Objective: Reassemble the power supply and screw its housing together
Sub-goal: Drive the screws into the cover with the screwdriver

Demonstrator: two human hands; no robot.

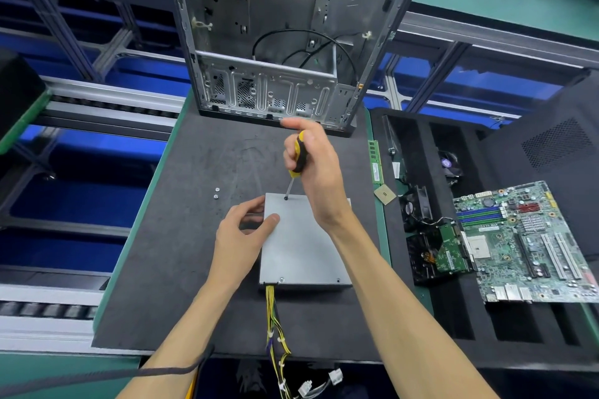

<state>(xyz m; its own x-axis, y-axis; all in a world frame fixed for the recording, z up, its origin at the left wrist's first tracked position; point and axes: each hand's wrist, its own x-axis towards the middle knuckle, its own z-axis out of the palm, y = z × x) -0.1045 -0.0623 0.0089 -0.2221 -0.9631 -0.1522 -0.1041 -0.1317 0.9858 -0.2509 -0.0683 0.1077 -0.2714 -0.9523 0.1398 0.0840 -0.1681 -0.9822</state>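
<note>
Yellow wire bundle (274, 327) trails from the closed grey metal power supply (301, 246); near screws look seated. Right hand (316, 168) grips the yellow-black screwdriver (297, 155) on a far-edge screw, left hand (240, 233) open, steadying; two loose silver screws (216, 193) wait

Dark bench mat (201, 269), grey power supply (301, 253), two loose screws (216, 193), open computer case (278, 42)

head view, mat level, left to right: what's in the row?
Two loose screws → left hand → power supply → CPU chip → fans → motherboard.
</note>
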